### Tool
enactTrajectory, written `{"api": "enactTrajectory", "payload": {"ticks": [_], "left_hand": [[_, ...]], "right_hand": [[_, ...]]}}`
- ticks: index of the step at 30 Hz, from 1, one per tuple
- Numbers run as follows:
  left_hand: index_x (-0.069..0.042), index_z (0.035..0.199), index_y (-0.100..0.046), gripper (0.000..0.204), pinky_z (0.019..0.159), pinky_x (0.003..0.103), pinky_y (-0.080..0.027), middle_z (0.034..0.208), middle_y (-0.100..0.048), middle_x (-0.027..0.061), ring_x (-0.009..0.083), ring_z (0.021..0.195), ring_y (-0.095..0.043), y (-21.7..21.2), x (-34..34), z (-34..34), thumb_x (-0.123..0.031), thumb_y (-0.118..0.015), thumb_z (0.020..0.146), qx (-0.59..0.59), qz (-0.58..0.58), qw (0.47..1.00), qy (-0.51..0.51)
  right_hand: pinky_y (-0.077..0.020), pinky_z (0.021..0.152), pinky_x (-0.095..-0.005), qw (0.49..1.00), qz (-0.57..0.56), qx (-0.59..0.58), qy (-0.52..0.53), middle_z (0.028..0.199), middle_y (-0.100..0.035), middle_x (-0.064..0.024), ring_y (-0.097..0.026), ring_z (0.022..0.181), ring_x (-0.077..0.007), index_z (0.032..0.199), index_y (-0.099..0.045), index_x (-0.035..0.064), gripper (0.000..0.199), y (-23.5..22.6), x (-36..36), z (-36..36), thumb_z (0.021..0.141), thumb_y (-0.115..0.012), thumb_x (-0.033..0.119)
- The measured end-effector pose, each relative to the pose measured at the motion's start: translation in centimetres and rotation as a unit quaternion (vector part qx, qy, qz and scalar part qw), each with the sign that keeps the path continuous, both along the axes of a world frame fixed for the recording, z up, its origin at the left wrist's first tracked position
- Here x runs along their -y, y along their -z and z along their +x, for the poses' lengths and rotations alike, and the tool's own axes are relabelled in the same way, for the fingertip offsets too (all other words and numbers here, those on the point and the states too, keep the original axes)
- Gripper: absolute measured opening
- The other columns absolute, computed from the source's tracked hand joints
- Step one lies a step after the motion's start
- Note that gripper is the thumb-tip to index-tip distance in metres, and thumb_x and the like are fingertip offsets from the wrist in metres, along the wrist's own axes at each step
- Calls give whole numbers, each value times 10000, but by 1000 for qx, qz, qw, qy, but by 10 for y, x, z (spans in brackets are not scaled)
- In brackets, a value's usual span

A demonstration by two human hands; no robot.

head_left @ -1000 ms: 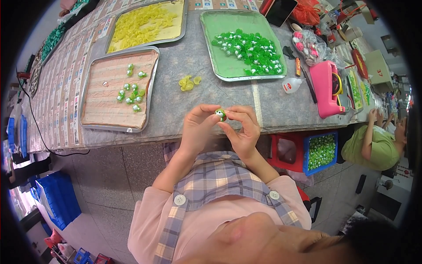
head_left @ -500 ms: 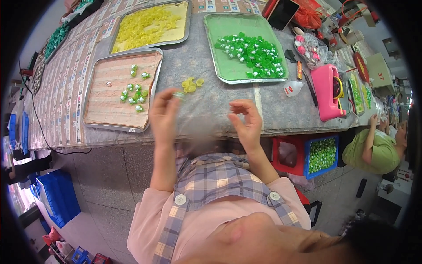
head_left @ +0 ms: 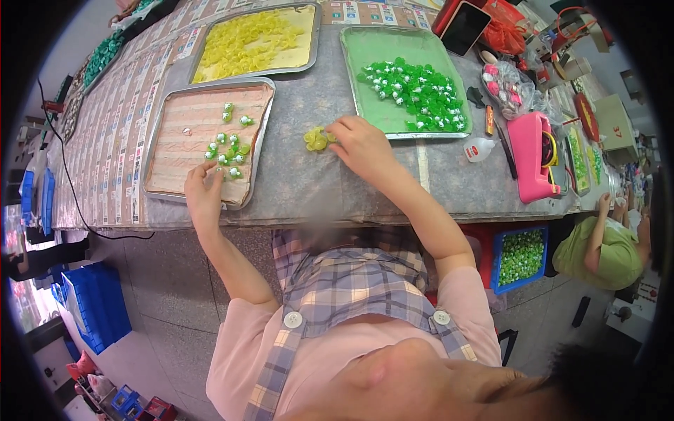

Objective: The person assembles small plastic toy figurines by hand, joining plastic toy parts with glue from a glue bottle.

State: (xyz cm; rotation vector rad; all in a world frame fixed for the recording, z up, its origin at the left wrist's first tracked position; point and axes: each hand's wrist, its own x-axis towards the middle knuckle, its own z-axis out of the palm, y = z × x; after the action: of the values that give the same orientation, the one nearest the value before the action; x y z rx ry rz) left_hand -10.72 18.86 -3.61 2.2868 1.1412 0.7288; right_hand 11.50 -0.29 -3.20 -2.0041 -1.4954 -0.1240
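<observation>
My left hand [head_left: 203, 193] reaches over the near right part of a pink-lined metal tray [head_left: 175, 140]. Its thumb and forefinger are closed round a small green piece [head_left: 220, 170] with some white, partly hidden by the fingertips. Several green pieces with white, ball-like parts [head_left: 234, 139] lie just beyond it in the tray. At a little heap of thin yellow pieces [head_left: 316, 139] on the table, my right hand [head_left: 364, 146] bends over from the right. Its fingertips pinch at the heap's right edge, on a yellow piece that they mostly cover.
Behind are a tray of yellow pieces [head_left: 256, 42] and a green tray [head_left: 365, 45] with green-and-white pieces. To the right stand a white squeeze bottle [head_left: 479, 149] and a pink tape dispenser [head_left: 531, 158]. A blue crate [head_left: 519, 259] sits below; a person in green [head_left: 597, 249] works farther right.
My left hand has moved left and down with its small piece, from above the table to the pink-lined tray. My right hand has reached forward and left to the yellow heap.
</observation>
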Motion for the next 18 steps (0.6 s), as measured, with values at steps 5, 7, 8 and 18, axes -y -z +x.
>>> {"api": "enactTrajectory", "payload": {"ticks": [5,7,8,18], "left_hand": [[-22,895,-583,138,702,251,-417,858,-583,63,137,750,-538,-11,30,29,-95,-557,781,221,-36,974,16],[-16,890,-582,113,699,220,-419,871,-583,44,97,756,-532,-14,58,44,-67,-539,798,294,-213,926,106],[-13,891,-582,109,700,208,-420,878,-582,37,82,759,-529,-18,74,55,-56,-533,804,284,-285,900,166],[-13,1052,-510,311,755,276,-474,968,-558,81,154,868,-555,-4,153,88,-118,-593,770,337,-639,654,226]], "right_hand": [[-429,665,-307,995,-56,84,1,785,-554,-70,-533,763,-246,789,-543,42,130,11,-8,2,690,-607,97],[-436,620,-308,997,38,-68,-10,800,-551,-86,-542,761,-231,740,-525,50,102,-11,5,-6,678,-601,75],[-436,620,-308,997,35,-67,-7,800,-551,-86,-542,761,-231,740,-525,50,102,-20,16,-10,678,-601,75],[-443,587,-306,983,185,-19,12,854,-576,-69,-556,707,-232,781,-569,59,168,-14,64,-41,633,-645,38]]}}
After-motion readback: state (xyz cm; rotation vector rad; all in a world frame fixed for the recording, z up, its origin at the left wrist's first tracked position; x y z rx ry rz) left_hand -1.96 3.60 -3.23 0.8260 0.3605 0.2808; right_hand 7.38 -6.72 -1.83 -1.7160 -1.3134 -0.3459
